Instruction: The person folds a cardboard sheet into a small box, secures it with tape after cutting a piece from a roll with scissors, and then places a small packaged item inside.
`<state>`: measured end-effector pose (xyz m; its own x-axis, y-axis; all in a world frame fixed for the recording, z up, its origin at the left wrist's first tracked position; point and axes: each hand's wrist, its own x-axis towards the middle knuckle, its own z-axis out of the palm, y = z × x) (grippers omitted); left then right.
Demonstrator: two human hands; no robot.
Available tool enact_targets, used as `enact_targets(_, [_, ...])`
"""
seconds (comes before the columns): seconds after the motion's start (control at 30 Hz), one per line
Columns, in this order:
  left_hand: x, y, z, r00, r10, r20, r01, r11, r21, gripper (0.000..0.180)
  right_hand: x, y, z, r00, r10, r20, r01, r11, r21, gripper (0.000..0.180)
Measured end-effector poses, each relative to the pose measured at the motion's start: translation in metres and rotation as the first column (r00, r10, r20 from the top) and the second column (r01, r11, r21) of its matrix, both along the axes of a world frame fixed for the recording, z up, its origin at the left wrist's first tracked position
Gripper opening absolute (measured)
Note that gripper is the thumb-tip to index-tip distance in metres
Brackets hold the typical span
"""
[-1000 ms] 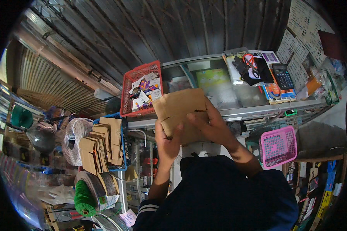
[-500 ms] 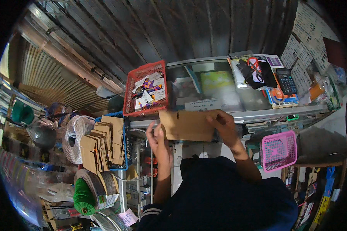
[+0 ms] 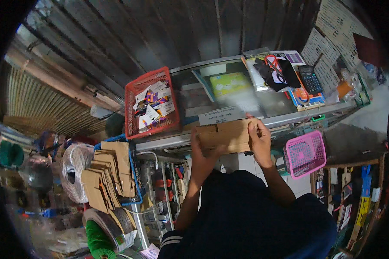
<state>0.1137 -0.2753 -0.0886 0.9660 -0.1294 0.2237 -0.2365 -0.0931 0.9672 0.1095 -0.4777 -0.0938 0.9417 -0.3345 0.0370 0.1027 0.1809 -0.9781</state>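
I hold a flat brown cardboard piece (image 3: 226, 135) level over the front edge of a glass counter (image 3: 229, 103). My left hand (image 3: 202, 152) grips its left end from below. My right hand (image 3: 259, 138) clasps its right end, fingers over the top edge. The cardboard is folded into a long narrow strip with small slits along its upper edge.
A red basket (image 3: 132, 108) of small packets stands on the counter's left. A calculator (image 3: 310, 79), scissors and papers lie at its right. A pink basket (image 3: 306, 154) hangs at the right. A blue rack of folded cardboard (image 3: 108, 177), white cord coil (image 3: 74, 172) and green twine (image 3: 98, 241) stand left.
The cardboard has come down from a tilted, wider sheet to a narrow level strip at the counter's edge. Both hands moved lower and apart to its ends.
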Motion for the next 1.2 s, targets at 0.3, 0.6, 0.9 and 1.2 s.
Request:
enact_targets(0.3, [0.046, -0.015, 0.035, 0.919, -0.392, -0.043, 0.394, 0.919, 0.034, 0.104, -0.005, 0.005, 0.034, 0.978, -0.059, 0.202, 0.144, 0.889, -0.435, 0.059])
enact_targets(0.6, [0.069, -0.013, -0.012, 0.786, -0.506, 0.357, 0.534, 0.845, 0.021, 0.089, -0.042, 0.02, 0.045, 0.94, -0.245, 0.235, 0.313, 0.896, -0.314, 0.063])
enact_targets(0.9, [0.084, -0.001, 0.034, 0.654, -0.656, 0.377, 0.653, 0.741, 0.156, 0.059, -0.055, 0.02, 0.045, 0.978, -0.127, 0.164, 0.19, 0.866, -0.463, 0.052])
enact_targets(1.2, [0.09, 0.012, 0.052, 0.688, -0.668, 0.284, 0.642, 0.743, 0.19, 0.047, -0.024, 0.002, 0.07, 0.992, 0.108, 0.063, -0.064, 0.874, -0.482, 0.034])
